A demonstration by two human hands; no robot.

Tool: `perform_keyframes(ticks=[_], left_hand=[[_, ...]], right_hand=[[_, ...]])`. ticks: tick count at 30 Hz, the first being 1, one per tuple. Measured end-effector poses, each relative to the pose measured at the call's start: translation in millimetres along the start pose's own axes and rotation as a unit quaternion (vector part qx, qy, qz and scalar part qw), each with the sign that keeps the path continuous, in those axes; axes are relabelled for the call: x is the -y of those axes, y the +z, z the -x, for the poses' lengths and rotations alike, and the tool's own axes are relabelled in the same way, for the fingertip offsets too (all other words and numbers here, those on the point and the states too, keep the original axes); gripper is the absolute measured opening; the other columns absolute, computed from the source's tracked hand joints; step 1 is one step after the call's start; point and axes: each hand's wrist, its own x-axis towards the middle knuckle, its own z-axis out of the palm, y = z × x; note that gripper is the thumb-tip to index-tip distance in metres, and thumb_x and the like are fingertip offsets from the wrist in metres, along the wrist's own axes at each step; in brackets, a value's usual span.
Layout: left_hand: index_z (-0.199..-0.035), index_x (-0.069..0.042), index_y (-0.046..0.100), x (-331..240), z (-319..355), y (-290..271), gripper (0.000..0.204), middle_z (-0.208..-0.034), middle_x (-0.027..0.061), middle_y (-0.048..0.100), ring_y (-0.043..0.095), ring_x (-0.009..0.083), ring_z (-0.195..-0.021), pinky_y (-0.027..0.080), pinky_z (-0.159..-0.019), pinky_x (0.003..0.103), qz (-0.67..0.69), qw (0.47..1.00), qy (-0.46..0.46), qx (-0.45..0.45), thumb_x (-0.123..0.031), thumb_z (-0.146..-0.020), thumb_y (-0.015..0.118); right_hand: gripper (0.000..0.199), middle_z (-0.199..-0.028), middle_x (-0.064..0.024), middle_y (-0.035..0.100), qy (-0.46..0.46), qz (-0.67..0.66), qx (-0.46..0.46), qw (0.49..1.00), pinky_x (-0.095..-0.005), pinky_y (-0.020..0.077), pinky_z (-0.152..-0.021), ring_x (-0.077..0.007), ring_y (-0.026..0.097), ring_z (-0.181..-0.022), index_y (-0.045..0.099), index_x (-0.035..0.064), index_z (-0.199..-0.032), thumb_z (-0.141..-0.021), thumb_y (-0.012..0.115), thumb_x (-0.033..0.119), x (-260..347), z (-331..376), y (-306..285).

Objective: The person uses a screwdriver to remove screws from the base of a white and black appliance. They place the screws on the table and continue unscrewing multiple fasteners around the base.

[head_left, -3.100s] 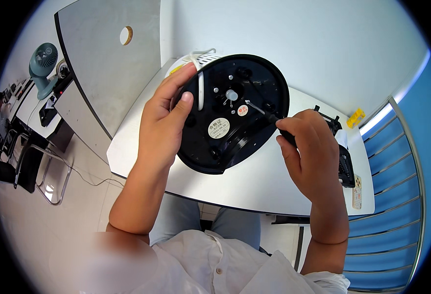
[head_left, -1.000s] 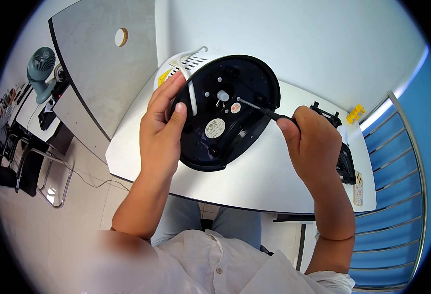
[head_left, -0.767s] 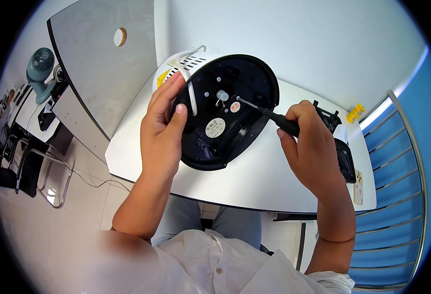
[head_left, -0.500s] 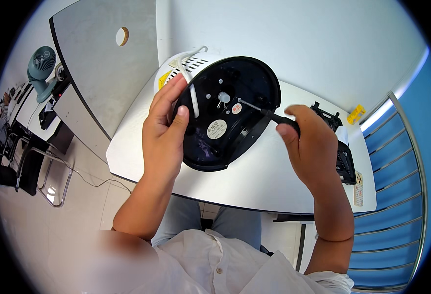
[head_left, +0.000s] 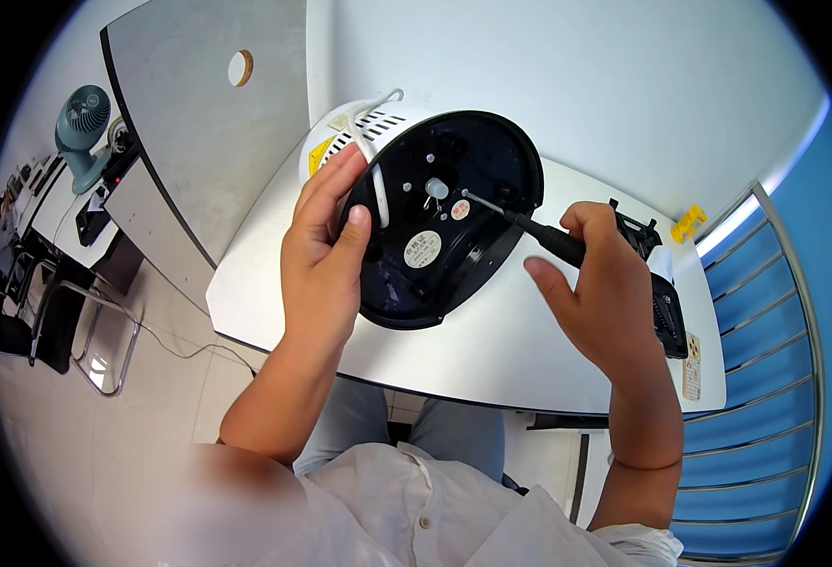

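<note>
One screwdriver [head_left: 550, 238] is held by its handle in the right hand [head_left: 605, 293], grip loose, thumb apart, the tip beside the post [head_left: 437, 189] of the black base [head_left: 454, 236] at mid-frame. The base, clasped at its left rim by the left hand [head_left: 326, 246], seems joined to the white housing [head_left: 388, 115]. Work appears unfinished: three fasteners [head_left: 430, 158] are seated; whether tightening or loosening is under way cannot be told.

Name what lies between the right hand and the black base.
A screwdriver, reaching from the right hand to the black base, as the head view shows.
</note>
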Motion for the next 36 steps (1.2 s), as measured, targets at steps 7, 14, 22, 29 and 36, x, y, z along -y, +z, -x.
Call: perform_keyframes(ticks=[7,14,22,29,36], left_hand=[[-0.133,-0.001,0.049,2.7,4.5,-1.3,0.041,-0.149,0.0134,0.032,0.030,0.0246,-0.138,0.023,-0.113,0.037,-0.055,0.998,0.013,0.001,-0.015,-0.094,0.051],[-0.127,0.000,0.054,1.9,4.6,-1.8,0.038,-0.151,0.0132,0.027,0.028,0.0257,-0.139,0.026,-0.112,0.038,-0.050,0.999,0.009,-0.017,-0.001,-0.090,0.048],[-0.127,-0.001,0.055,1.2,6.2,-1.4,0.037,-0.150,0.0135,0.028,0.029,0.0259,-0.139,0.026,-0.112,0.037,-0.056,0.998,0.011,-0.019,-0.001,-0.090,0.048],[-0.127,-0.001,0.055,5.0,5.6,-3.7,0.036,-0.149,0.0142,0.031,0.029,0.0261,-0.139,0.027,-0.112,0.037,-0.054,0.998,0.016,-0.022,-0.005,-0.091,0.049],[-0.128,-0.001,0.054,7.4,7.9,-2.7,0.038,-0.147,0.0144,0.036,0.034,0.0259,-0.137,0.029,-0.111,0.037,-0.059,0.998,0.022,-0.018,-0.005,-0.091,0.049]], right_hand=[[0.030,-0.068,-0.0130,0.052,0.057,0.113,0.079,0.989,-0.0372,0.0425,-0.054,-0.0295,0.053,-0.057,0.049,0.0054,-0.087,-0.085,0.067,0.029,-1.6,-5.7,-3.4],[0.027,-0.070,-0.0097,0.049,0.055,-0.012,0.081,0.995,-0.0303,0.0411,-0.056,-0.0210,0.048,-0.057,0.045,0.0054,-0.094,-0.086,0.068,0.017,7.5,-1.8,-3.9],[0.032,-0.064,-0.0091,0.052,0.078,0.090,0.062,0.991,-0.0337,0.0438,-0.055,-0.0259,0.057,-0.061,0.048,0.0063,-0.087,-0.082,0.071,0.028,4.0,-7.8,-1.6],[0.032,-0.071,-0.0086,0.054,0.054,0.099,0.063,0.992,-0.0349,0.0434,-0.055,-0.0253,0.056,-0.062,0.050,0.0059,-0.085,-0.082,0.070,0.031,3.2,-1.9,6.7],[0.028,-0.075,-0.0052,0.047,-0.092,0.190,0.005,0.977,-0.0321,0.0408,-0.057,-0.0213,0.051,-0.069,0.052,0.0066,-0.090,-0.075,0.073,0.018,-2.5,-3.7,8.3]])
